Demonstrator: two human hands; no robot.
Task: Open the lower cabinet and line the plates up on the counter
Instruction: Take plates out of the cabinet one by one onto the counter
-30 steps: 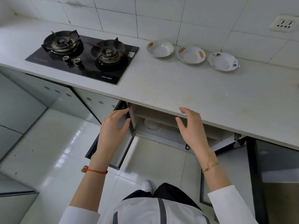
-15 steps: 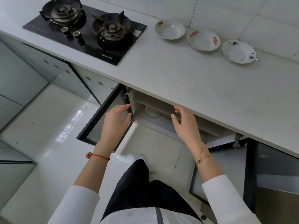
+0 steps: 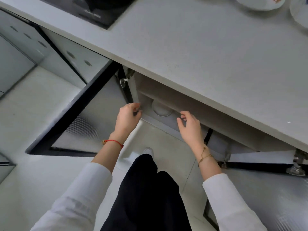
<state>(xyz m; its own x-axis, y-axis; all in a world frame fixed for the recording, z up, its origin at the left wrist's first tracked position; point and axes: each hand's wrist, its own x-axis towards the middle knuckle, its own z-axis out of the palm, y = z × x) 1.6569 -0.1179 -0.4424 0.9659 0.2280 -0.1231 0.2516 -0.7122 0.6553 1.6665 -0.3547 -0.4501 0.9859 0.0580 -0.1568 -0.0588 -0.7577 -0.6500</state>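
Observation:
The lower cabinet [image 3: 166, 95] under the white counter [image 3: 208, 52] stands open, both doors swung out. A white plate [image 3: 160, 109] lies inside on its floor, partly hidden by a shelf. My left hand [image 3: 127, 118] hovers at the cabinet's left edge with loosely curled fingers, holding nothing. My right hand [image 3: 190, 127] reaches toward the opening just right of the plate, fingers relaxed and empty. Neither hand touches the plate. Two plates [image 3: 260, 3] [image 3: 300, 14] show at the counter's top right corner, cut off by the frame.
The left door [image 3: 80, 117] juts out over the floor, the right door [image 3: 266, 189] hangs open at lower right. A black gas hob [image 3: 100, 12] sits on the counter at top. My dark-trousered legs [image 3: 146, 194] and white shoe [image 3: 148, 150] stand between the doors.
My view has dropped lower and closer to the cabinet. Both hands moved down and forward toward the opening; the left has come off the door edge.

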